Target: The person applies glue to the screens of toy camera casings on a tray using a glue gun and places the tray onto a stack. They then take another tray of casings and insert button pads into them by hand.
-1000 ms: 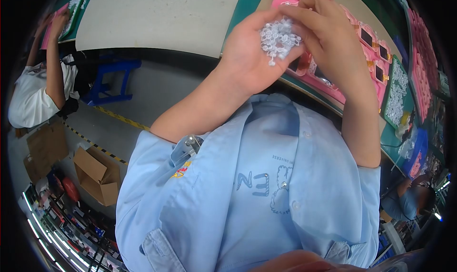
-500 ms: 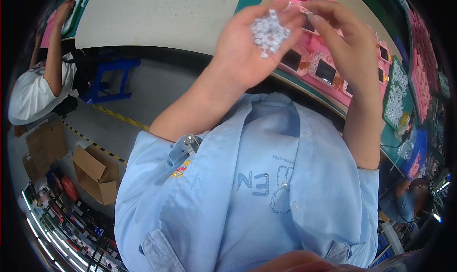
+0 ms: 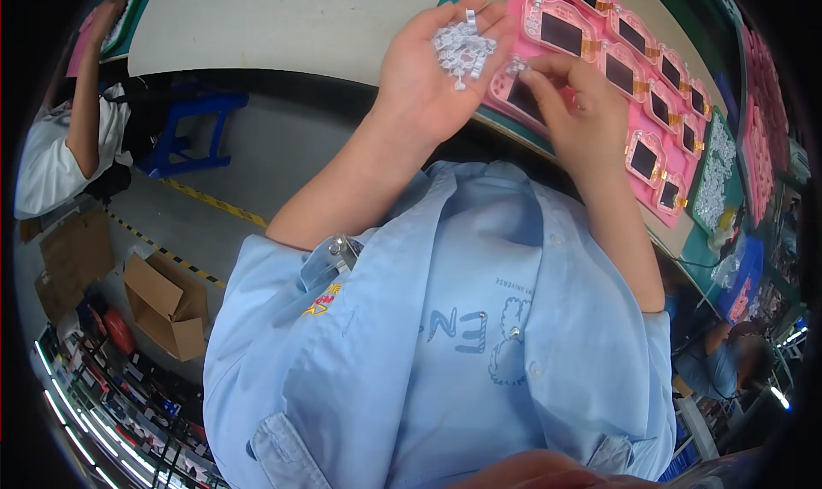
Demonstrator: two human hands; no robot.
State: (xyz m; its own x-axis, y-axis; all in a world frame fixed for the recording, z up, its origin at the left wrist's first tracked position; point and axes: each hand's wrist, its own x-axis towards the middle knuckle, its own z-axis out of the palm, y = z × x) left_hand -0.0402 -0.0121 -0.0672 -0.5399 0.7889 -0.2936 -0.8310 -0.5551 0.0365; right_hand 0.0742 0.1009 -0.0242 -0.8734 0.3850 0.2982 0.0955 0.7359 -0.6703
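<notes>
Left hand (image 3: 411, 82) spread palm-up, 12 o'clock, bearing clear parts (image 3: 460, 50). Right hand (image 3: 591, 116) fingertips at pink shell (image 3: 500, 83), 1 o'clock; cannot tell if pinching. Apparent fingertip work calls for fine aim.

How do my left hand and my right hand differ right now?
Your left hand is open, palm up, while your right hand has its fingers curled and pointing down. The left hand carries a loose heap of small clear parts; the right hand has its fingertips at the end of a pink shell with a dark screen, though whether they grip anything is unclear. Both hands are bare.
</notes>
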